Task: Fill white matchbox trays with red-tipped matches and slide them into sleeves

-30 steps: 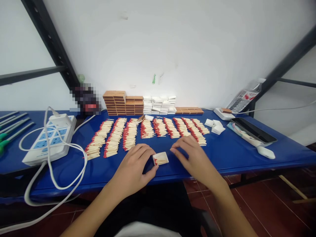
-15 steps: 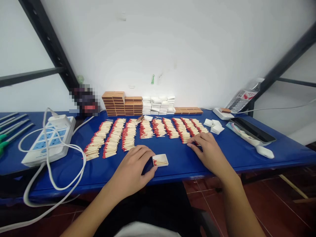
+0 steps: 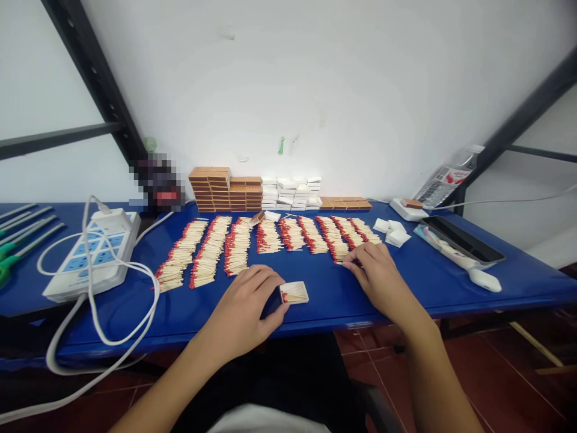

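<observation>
A small white matchbox tray (image 3: 294,293) with a few matches in it lies near the front edge of the blue table (image 3: 433,282). My left hand (image 3: 246,304) rests beside it, thumb and fingers curled against its left side. My right hand (image 3: 376,270) lies on the near end of the rightmost rows of red-tipped matches (image 3: 347,237), fingertips pinched on some of them. Further rows of matches (image 3: 211,249) stretch to the left.
Stacked brown matchbox sleeves (image 3: 225,188) and white trays (image 3: 291,192) line the wall. Loose white trays (image 3: 394,231) sit right of the rows. A power strip (image 3: 97,252) with looping cables lies left, a phone (image 3: 462,240) and a bottle (image 3: 444,177) right.
My right hand moved from beside the tray out to the right-hand match rows and closed its fingertips on matches. My left hand and the tray stayed put.
</observation>
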Demonstrator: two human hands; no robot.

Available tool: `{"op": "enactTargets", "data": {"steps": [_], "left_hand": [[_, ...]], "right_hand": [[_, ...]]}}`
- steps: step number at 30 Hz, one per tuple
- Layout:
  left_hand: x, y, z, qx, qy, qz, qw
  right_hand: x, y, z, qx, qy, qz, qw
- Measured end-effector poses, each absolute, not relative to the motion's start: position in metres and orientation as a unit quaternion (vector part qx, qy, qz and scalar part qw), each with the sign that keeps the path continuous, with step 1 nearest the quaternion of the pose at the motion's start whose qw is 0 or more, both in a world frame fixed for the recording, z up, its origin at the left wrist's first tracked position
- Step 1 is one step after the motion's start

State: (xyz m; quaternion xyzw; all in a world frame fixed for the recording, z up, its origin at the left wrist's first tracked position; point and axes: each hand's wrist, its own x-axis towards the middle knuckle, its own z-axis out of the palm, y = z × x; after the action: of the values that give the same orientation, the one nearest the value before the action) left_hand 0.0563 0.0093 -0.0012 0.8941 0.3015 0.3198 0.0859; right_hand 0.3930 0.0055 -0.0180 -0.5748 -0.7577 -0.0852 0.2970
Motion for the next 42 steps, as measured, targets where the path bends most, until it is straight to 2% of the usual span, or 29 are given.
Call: {"op": "enactTargets", "data": {"steps": [4,13,17,20,24,42], "left_hand": [[0.057,0.009,-0.001,0.892,0.301,0.324,0.091],[0.058,0.01,0.001,0.89,0.291,0.337,0.094],[0.058,0.01,0.0,0.891,0.296,0.33,0.096],[0.057,0.01,0.0,0.89,0.299,0.333,0.091],[0.057,0.01,-0.001,0.891,0.297,0.331,0.087],[0.056,0.009,0.0,0.891,0.302,0.327,0.089]], "right_hand": [[0.353,-0.01,-0.002,-0.535,-0.782,-0.059,0.315],[0.281,-0.027,0.005,-0.474,-0.836,-0.042,0.273],[0.306,-0.024,0.01,-0.473,-0.818,0.002,0.327],[0.344,-0.013,0.004,-0.52,-0.776,-0.057,0.352],[0.39,0.002,-0.014,-0.567,-0.75,-0.118,0.319],[0.402,0.009,-0.023,-0.579,-0.757,-0.087,0.29]]}}
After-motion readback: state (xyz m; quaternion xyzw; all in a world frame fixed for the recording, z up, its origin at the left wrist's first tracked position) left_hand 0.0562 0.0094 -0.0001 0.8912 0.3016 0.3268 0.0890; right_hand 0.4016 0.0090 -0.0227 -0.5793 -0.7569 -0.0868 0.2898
